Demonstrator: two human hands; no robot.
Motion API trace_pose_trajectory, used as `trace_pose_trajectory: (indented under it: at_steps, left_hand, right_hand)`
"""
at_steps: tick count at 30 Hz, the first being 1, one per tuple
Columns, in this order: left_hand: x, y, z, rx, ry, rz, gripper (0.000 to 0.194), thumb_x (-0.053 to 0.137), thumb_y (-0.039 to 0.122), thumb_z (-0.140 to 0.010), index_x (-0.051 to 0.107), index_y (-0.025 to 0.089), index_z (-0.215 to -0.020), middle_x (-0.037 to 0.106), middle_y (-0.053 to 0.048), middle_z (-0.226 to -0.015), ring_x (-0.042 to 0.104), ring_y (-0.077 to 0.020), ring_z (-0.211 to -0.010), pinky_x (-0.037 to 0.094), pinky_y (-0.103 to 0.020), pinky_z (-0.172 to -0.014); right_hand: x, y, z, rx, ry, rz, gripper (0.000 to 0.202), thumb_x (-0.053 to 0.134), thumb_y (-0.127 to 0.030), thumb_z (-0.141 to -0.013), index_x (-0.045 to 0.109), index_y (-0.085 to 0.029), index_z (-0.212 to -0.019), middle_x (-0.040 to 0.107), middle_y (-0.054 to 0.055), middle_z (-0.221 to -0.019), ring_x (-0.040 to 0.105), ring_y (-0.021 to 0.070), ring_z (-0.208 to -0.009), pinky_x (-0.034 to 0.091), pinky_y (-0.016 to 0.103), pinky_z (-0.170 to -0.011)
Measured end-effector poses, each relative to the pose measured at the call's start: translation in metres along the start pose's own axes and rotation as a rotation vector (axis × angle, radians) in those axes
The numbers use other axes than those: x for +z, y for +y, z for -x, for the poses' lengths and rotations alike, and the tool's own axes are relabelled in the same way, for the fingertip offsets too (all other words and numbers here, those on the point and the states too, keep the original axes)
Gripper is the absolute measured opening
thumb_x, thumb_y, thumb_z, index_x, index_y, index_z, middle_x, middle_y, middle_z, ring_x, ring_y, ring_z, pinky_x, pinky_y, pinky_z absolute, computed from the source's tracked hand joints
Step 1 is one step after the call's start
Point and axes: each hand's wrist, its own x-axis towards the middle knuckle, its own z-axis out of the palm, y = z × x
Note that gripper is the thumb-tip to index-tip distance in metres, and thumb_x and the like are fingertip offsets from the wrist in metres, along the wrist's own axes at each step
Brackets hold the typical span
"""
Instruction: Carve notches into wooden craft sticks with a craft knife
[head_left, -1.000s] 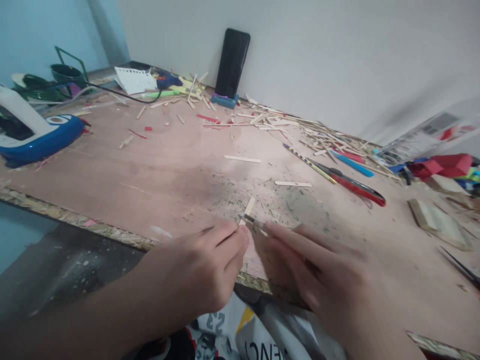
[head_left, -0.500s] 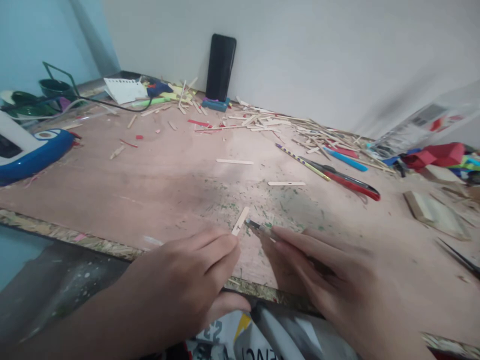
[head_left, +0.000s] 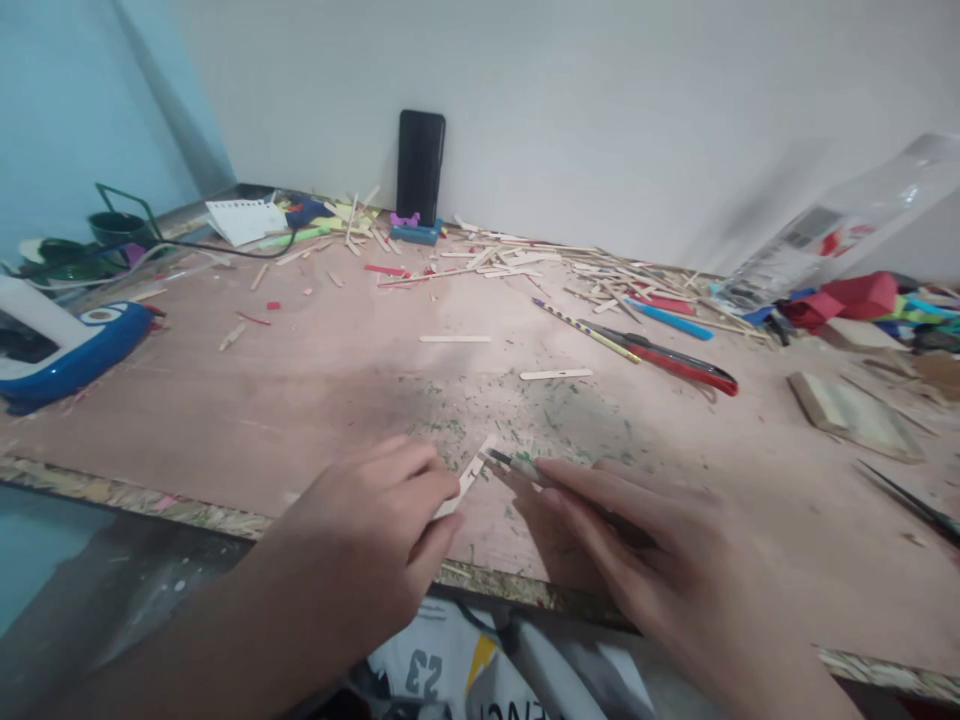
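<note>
- Working over the table [head_left: 300, 390], maybe for support.
- Near its front edge, with left hand [head_left: 375, 530] and right hand [head_left: 645, 535] closed.
- In right, gripping thin tool [head_left: 514, 464] pencil-style, likely for aim.
- Near table's front, pinching flat stick [head_left: 466, 487] in left, likely against wobbling.

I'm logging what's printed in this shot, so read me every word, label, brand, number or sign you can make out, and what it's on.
"23": grey digits on the white fabric below the table.
Dark letters lower on that fabric: cut off by the picture's edge, not readable for certain.
Bottle label: red and dark print, too blurred to read.
I can make out no other text.
</note>
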Motion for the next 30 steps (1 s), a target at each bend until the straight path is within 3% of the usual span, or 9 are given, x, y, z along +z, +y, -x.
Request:
trace_pose_trajectory:
  at_steps: [4,9,14,20,26,30]
  left_hand:
    - [-0.011,-0.008,-0.011,0.005,-0.088,-0.076,0.027,0.046,0.015,-0.107,0.072,0.016,-0.098,0.067,-0.004,-0.091,0.058,-0.0215,-0.085,0.041,-0.039,-0.077]
    - [-0.02,-0.017,-0.02,-0.092,-0.189,0.088,0.026,0.048,0.022,-0.111,0.072,0.02,-0.102,0.067,0.0,-0.099,0.061,-0.0177,-0.095,0.044,-0.036,-0.084]
    - [-0.02,-0.021,-0.019,-0.074,-0.165,0.095,0.028,0.045,0.022,-0.114,0.072,0.022,-0.108,0.065,0.0,-0.106,0.06,-0.0173,-0.102,0.044,-0.036,-0.089]
    - [-0.018,-0.022,-0.022,-0.048,-0.148,0.069,0.023,0.051,0.023,-0.112,0.074,0.02,-0.107,0.066,-0.001,-0.104,0.06,-0.0189,-0.101,0.044,-0.036,-0.088]
    - [-0.016,-0.024,-0.021,0.086,-0.151,0.062,0.028,0.049,0.017,-0.112,0.076,0.019,-0.106,0.068,-0.003,-0.106,0.061,-0.0188,-0.098,0.046,-0.035,-0.085]
    - [-0.015,-0.025,-0.02,0.117,-0.151,0.038,0.028,0.05,0.015,-0.112,0.077,0.019,-0.109,0.068,-0.003,-0.105,0.062,-0.0184,-0.096,0.047,-0.034,-0.083]
  right_hand:
    - [-0.004,0.0,0.002,0.003,0.012,-0.007,0.022,0.065,-0.021,-0.105,0.082,-0.026,-0.116,0.088,0.001,-0.102,0.084,0.0177,-0.081,0.063,0.025,-0.064]
    - [-0.01,0.004,0.005,0.015,0.027,-0.02,0.022,0.065,-0.023,-0.105,0.084,-0.027,-0.115,0.088,0.003,-0.103,0.085,0.0202,-0.084,0.064,0.026,-0.063]
    - [-0.016,0.004,0.006,0.007,-0.003,-0.052,0.023,0.064,-0.019,-0.104,0.084,-0.027,-0.111,0.088,0.0,-0.101,0.085,0.018,-0.083,0.067,0.023,-0.066]
    - [-0.02,-0.001,0.0,-0.002,-0.056,0.024,0.026,0.059,-0.022,-0.106,0.083,-0.031,-0.104,0.088,0.001,-0.099,0.085,0.0224,-0.084,0.062,0.026,-0.054]
    - [-0.03,-0.011,-0.024,-0.179,-0.094,0.111,0.035,0.056,-0.028,-0.107,0.08,-0.028,-0.08,0.08,0.001,-0.066,0.068,0.0162,-0.046,0.048,0.025,-0.037]
    - [-0.035,-0.014,-0.035,-0.232,-0.118,0.134,0.045,0.05,-0.031,-0.109,0.077,-0.029,-0.073,0.078,0.0,-0.062,0.064,0.0156,-0.041,0.042,0.027,-0.034]
